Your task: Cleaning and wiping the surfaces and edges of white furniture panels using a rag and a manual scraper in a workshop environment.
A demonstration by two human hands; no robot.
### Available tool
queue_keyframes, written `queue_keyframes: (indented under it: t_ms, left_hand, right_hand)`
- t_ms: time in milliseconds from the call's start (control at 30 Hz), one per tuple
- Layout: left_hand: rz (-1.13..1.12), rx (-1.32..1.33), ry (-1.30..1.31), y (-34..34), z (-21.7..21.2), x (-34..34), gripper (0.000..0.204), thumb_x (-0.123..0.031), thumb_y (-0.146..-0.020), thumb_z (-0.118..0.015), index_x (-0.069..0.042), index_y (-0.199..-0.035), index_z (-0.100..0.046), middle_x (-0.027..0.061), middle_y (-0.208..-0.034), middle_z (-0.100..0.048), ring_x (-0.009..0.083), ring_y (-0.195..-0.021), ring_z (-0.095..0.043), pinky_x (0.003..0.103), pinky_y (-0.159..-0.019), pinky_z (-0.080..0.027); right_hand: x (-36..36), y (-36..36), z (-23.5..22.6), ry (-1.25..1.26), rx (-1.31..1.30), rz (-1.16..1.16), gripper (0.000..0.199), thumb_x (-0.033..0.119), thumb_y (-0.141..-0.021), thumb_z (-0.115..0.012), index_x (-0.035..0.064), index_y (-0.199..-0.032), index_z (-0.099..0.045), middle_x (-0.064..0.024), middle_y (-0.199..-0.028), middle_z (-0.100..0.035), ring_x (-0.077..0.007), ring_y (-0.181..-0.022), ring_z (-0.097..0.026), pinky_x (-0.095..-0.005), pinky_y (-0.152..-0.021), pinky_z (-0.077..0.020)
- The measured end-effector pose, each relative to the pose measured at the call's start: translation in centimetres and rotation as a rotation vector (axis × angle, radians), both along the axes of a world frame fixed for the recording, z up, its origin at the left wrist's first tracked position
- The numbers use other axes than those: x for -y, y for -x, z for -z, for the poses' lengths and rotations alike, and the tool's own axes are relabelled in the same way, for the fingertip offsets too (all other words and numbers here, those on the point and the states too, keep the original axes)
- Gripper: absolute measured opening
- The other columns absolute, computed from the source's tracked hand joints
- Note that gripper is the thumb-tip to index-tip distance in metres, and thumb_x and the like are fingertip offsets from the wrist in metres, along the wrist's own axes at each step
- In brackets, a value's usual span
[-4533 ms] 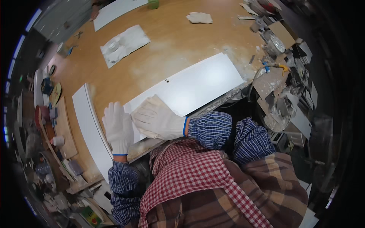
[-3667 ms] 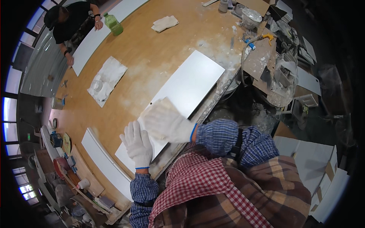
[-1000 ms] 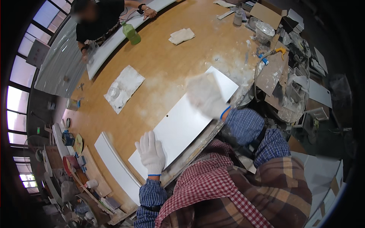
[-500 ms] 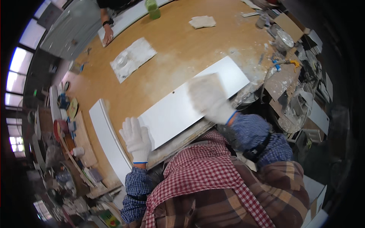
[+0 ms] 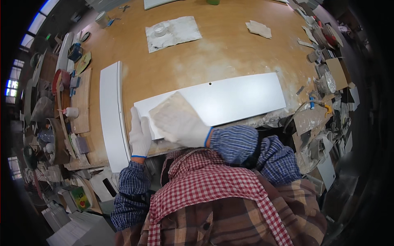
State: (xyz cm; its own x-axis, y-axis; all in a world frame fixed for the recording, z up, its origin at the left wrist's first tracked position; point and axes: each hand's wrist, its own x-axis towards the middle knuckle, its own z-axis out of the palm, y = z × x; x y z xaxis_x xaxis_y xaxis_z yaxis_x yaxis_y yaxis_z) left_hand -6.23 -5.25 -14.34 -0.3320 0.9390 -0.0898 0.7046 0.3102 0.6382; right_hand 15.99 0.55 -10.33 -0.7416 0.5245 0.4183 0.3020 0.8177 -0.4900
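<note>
Now, entries as I read them off the head view.

Change: a moment back the right hand (image 5: 178, 121) was out along the panel (image 5: 230, 100) toward its far end; it is now back at the near-left end, blurred, so I take it as mid-stroke.
Meaning: I judge this a back-and-forth wipe or rub along the face, with the left end getting its pass.
Left hand (image 5: 140, 133): flat, fingers spread, pressing the panel's left corner; holds nothing.
Right hand: palm down on the panel, gloved; whether it clasps a pad or cloth underneath, I cannot tell.
Panel position: lying flat along the near edge of the table (image 5: 230, 53), long axis left to right.
Panel: long white rectangle, smooth, matt, one small hole near the far edge.
Table: tan board, white dust smeared around the panel.
Gloves: white knit, blue cuffs.
Second panel (image 5: 111, 115): white, narrow, just left of the left hand.
</note>
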Motion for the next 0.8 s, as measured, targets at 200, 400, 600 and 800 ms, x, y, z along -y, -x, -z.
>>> queue_keyframes:
  t_ms: [200,400,600,800]
  left_hand:
    - [-0.039,0.005,-0.027,-0.4,0.3,0.2,0.065,-0.038,-0.110,-0.047,-0.009,-0.167,-0.033,0.0262,-0.158,-0.051,0.0476,-0.131,-0.060,0.047,-0.111,-0.047]
    - [-0.080,0.011,-0.069,-0.6,0.6,0.4,0.064,-0.038,-0.111,-0.047,-0.011,-0.167,-0.033,0.0227,-0.159,-0.050,0.0461,-0.135,-0.057,0.046,-0.113,-0.045]
    - [-0.074,-0.036,-0.001,-0.6,1.0,-0.1,0.062,-0.042,-0.110,-0.046,-0.018,-0.167,-0.034,0.0234,-0.153,-0.055,0.0485,-0.131,-0.058,0.050,-0.111,-0.046]
    - [-0.066,-0.376,-0.092,-1.0,-0.5,-0.4,0.051,-0.033,-0.105,-0.056,-0.008,-0.149,-0.054,0.0209,-0.148,-0.057,0.0416,-0.139,-0.052,0.050,-0.118,-0.039]
  right_hand:
    - [-6.0,-18.0,2.8,-0.285,0.404,0.429,0.041,0.023,-0.086,-0.071,0.0017,-0.120,-0.065,-0.0213,-0.128,-0.064,-0.0401,-0.126,-0.058,-0.0532,-0.115,-0.0407]
    - [-5.3,-12.5,3.1,-0.267,0.190,0.038,0.042,0.019,-0.087,-0.070,0.0032,-0.126,-0.068,-0.0180,-0.134,-0.067,-0.0366,-0.128,-0.060,-0.0521,-0.118,-0.0411]
    - [-2.9,-4.0,-1.3,-0.164,0.115,-0.527,0.035,0.018,-0.089,-0.068,0.0027,-0.120,-0.068,-0.0149,-0.131,-0.066,-0.0318,-0.126,-0.060,-0.0471,-0.114,-0.0452]
    - [-8.0,-18.0,-1.4,-0.317,0.191,-0.486,0.026,0.015,-0.087,-0.069,0.0049,-0.111,-0.068,-0.0155,-0.117,-0.067,-0.0306,-0.112,-0.064,-0.0451,-0.106,-0.0491]
